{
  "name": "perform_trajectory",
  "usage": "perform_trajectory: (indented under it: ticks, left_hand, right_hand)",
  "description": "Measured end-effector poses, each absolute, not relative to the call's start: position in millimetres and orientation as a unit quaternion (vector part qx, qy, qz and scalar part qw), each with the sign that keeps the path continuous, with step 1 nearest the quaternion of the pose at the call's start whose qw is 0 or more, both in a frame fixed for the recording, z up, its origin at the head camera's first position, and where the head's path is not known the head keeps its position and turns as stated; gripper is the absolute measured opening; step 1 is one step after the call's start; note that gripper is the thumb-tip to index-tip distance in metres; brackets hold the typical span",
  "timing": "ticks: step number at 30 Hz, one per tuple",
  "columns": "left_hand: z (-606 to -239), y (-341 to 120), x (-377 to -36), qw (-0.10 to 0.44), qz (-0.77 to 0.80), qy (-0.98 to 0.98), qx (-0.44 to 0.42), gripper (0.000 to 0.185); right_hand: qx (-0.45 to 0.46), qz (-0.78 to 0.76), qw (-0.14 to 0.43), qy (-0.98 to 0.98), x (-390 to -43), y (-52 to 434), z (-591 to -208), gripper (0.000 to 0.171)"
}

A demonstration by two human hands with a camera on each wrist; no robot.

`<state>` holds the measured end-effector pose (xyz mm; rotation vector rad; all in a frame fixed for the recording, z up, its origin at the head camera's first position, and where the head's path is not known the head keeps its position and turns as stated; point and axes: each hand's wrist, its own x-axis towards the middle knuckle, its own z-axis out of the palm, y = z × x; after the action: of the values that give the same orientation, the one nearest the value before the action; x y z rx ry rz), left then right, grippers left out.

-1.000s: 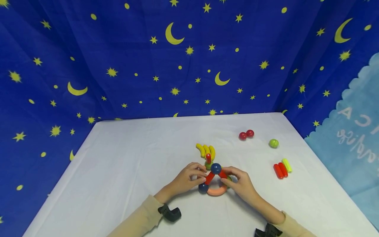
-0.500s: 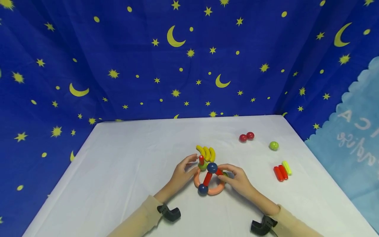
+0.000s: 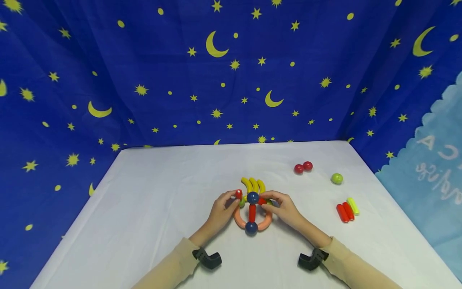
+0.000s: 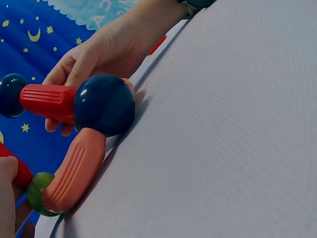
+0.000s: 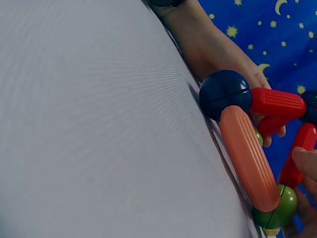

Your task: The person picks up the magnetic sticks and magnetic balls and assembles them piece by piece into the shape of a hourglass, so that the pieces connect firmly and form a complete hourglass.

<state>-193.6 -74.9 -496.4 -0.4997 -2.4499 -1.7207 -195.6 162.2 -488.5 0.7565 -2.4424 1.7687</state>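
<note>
Both hands hold a rod-and-ball toy assembly on the white table.
Left hand (image 3: 221,209) pinches a short red rod (image 3: 238,194) at the left side of the toy assembly (image 3: 252,213); right hand (image 3: 283,207) grips its right side. Three yellow curved pieces (image 3: 254,185) lie just beyond the fingers; two red balls (image 3: 303,167), a green ball (image 3: 337,178) and loose rods (image 3: 347,210) lie right of the right hand.

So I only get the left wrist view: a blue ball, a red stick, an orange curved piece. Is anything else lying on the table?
Observer: Yes. The head view shows two red balls touching each other, far right on the table.
Visitor: Only those?
Observer: A green ball lies alone, to the right of them.
Visitor: And beyond the toy?
Observer: Three yellow curved pieces sit side by side just behind it.
</note>
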Motion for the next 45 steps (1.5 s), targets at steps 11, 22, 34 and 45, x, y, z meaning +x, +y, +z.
perform_trajectory:
  ticks: [11,22,34,45]
  left_hand:
    - [-495.9,-74.5,-193.0,0.128,-0.466,-0.84,-0.247,0.031]
    - [-492.7,-75.9,-189.6,0.123,-0.412,-0.855,-0.29,0.031]
    - [-490.6,-75.1,-186.9,0.103,-0.437,-0.853,-0.266,0.029]
    - [-493.6,-76.3,-190.3,0.064,-0.504,-0.831,-0.228,0.028]
  right_hand:
    - [0.221,0.602,-0.009,-0.767,-196.3,165.6,-490.3,0.03]
    - [0.224,0.603,-0.021,-0.766,-193.6,166.3,-487.9,0.029]
    - [0.209,0.604,-0.014,-0.769,-192.2,166.0,-486.9,0.03]
    - [0.214,0.612,0.033,-0.761,-192.9,170.4,-482.3,0.026]
